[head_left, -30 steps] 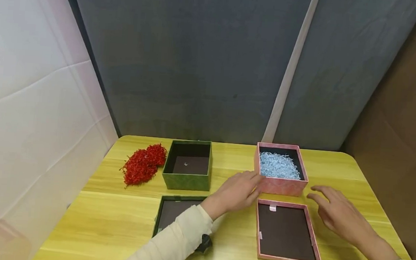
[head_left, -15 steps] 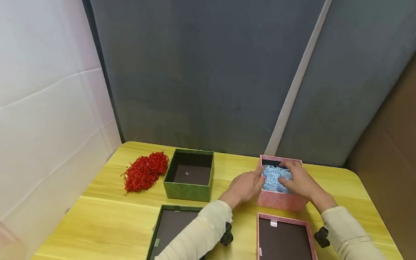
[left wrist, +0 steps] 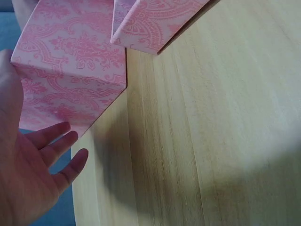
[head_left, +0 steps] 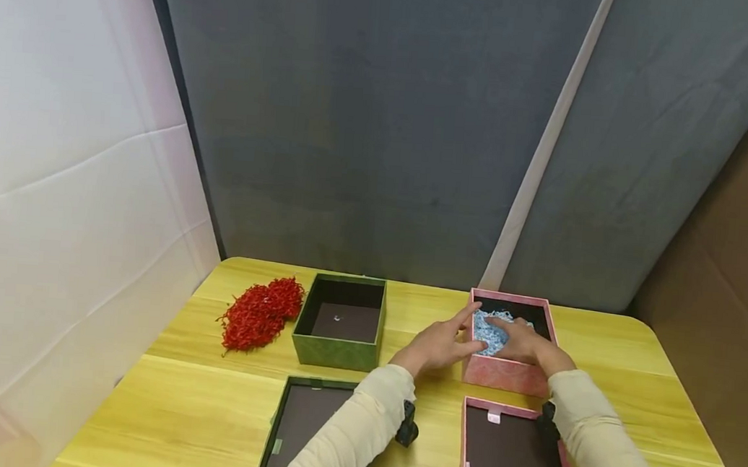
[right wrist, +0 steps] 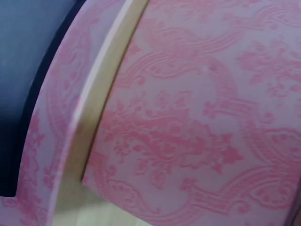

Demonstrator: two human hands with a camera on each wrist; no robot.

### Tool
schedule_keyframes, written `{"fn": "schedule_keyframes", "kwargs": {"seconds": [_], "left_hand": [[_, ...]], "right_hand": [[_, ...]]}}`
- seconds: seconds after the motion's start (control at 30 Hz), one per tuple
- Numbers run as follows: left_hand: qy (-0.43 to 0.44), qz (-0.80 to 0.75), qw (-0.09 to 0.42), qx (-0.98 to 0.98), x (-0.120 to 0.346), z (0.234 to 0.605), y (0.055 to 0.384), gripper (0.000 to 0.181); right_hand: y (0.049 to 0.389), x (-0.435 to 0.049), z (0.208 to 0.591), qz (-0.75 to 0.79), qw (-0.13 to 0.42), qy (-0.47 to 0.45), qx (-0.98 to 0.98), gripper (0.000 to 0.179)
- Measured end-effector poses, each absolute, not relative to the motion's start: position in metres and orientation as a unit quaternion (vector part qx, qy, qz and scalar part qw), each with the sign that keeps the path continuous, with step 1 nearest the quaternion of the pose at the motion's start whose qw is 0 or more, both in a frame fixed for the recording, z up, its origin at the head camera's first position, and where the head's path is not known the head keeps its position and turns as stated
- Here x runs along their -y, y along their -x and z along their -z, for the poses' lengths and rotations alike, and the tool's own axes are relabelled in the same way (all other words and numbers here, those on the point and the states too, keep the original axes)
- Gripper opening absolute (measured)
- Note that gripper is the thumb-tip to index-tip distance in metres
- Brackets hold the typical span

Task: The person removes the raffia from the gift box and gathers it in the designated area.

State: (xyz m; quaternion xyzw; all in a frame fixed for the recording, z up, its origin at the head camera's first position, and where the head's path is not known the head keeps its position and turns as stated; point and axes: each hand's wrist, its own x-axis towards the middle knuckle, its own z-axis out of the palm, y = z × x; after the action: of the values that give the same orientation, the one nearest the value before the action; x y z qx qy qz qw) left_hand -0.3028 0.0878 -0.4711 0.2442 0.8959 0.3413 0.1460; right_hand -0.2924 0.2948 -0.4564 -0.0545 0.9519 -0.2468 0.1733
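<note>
Blue crinkle-cut paper shreds (head_left: 487, 334) lie inside a pink patterned box (head_left: 504, 376) at the back right. My right hand (head_left: 521, 342) reaches into this box, its index finger stretched over the shreds and the rest of its fingers partly hidden. Along the box's left side, my left hand (head_left: 436, 346) has index finger and thumb spread at the rim. In the left wrist view, the other fingers (left wrist: 63, 146) extend loosely beside the box's outer wall. The right wrist view shows the pink box's wall (right wrist: 197, 122) up close, without the hand.
A pink lid (head_left: 515, 453) lies inside-up in front of the pink box. To the left stands a green box (head_left: 336, 352), with a green-rimmed lid (head_left: 302, 417) before it. Red paper shreds (head_left: 257, 319) are heaped beside the green box. A grey curtain (head_left: 356, 116) hangs behind the table.
My right hand has moved left from beside the pink box, over its rim and down into the blue shreds. My left hand stays at the box's left side, with index and thumb now spread wider.
</note>
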Motion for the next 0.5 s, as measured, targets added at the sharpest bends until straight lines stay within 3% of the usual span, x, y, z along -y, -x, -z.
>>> {"fn": "schedule_keyframes", "kwargs": {"seconds": [0.17,0.5], "left_hand": [[-0.248,-0.37,0.159,-0.881,-0.087,0.472,0.303,0.081],[-0.222,-0.367,0.162,-0.889,-0.089,0.471,0.303,0.079]], "right_hand": [[0.295,-0.295,0.457,0.222,0.187,0.043,-0.956,0.088],[0.3,-0.3,0.467,0.264,0.148,0.07,-0.951,0.065]]}}
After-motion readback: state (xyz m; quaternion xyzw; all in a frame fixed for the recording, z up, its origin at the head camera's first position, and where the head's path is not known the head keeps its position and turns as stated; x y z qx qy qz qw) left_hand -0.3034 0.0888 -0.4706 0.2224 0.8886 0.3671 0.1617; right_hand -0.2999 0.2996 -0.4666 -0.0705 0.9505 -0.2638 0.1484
